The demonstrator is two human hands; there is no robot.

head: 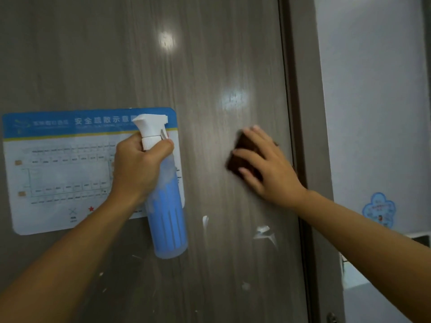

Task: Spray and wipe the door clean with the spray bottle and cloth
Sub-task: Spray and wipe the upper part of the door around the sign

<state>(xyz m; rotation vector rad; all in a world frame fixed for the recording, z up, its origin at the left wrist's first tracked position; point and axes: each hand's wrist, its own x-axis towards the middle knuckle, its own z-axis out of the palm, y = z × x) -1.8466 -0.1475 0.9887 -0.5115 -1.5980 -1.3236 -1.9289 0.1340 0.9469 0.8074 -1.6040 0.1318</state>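
Note:
A grey wood-grain door [210, 54] fills the view. My left hand [137, 166] grips the neck of a blue spray bottle [169, 220] with a white trigger head, held upright in front of the door. My right hand [268, 166] presses a dark brown cloth [240, 157] flat against the door near its right edge, fingers spread straight over it. Most of the cloth is hidden under the hand. White residue marks [264, 233] show on the door below the cloth.
A blue and white evacuation plan sign [58, 173] is stuck on the door at left, partly behind the bottle. The door frame [303, 113] runs down the right, with a pale wall [373, 89] and a blue sticker [379, 209] beyond.

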